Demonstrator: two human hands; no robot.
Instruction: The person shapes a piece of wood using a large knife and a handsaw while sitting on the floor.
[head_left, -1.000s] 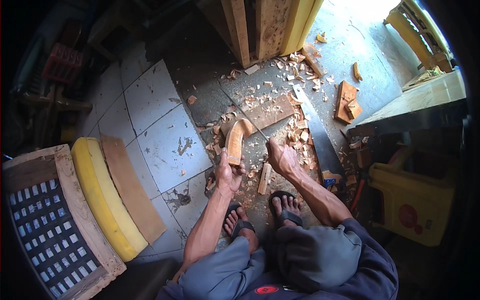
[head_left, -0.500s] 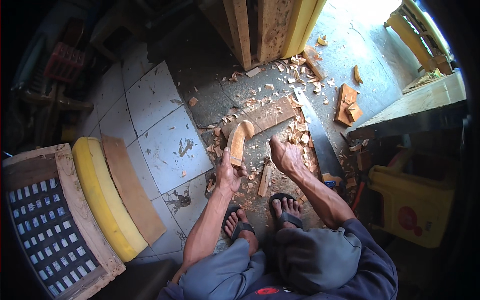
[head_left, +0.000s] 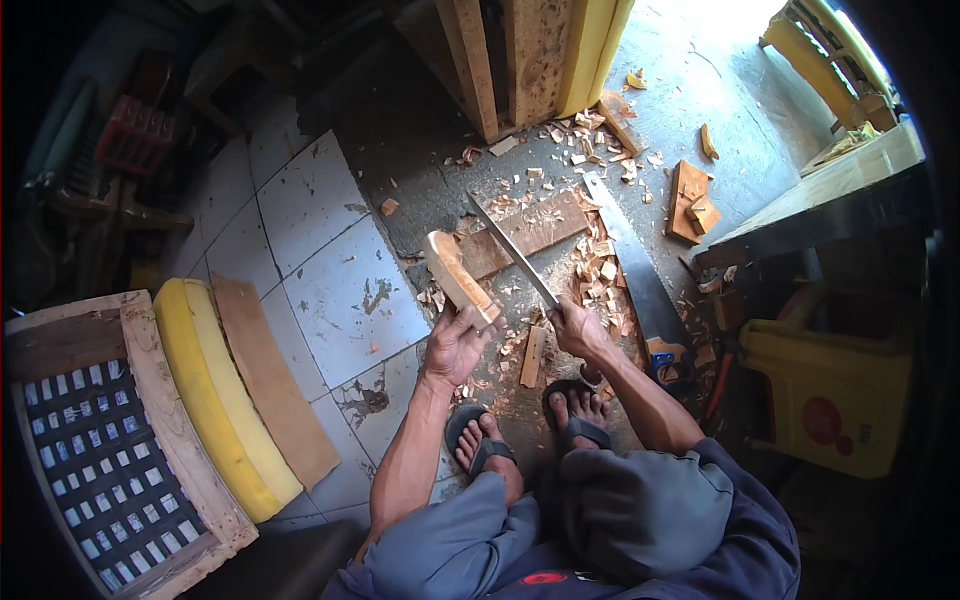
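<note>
My left hand (head_left: 455,345) grips the lower end of a curved, carved piece of wood (head_left: 458,275), which leans up and to the left. In my right hand (head_left: 580,328) is a long knife (head_left: 515,250), its narrow blade pointing up and to the left. The blade is apart from the carved piece, to its right. The knife's handle is mostly hidden by my fingers. Beneath both hands, a flat wooden board (head_left: 530,235) lies on the floor among wood chips (head_left: 600,268).
A handsaw (head_left: 640,280) lies right of the board, near a wooden block (head_left: 688,203). A small wood offcut (head_left: 533,357) is between my feet. A yellow stool (head_left: 820,390) stands at right; a wooden frame with webbing (head_left: 140,400) and yellow foam (head_left: 220,400) are at left.
The carved piece has tilted left in my left hand. My right hand has come down slightly and turned the knife, so its blade now shows broad side instead of edge-on.
</note>
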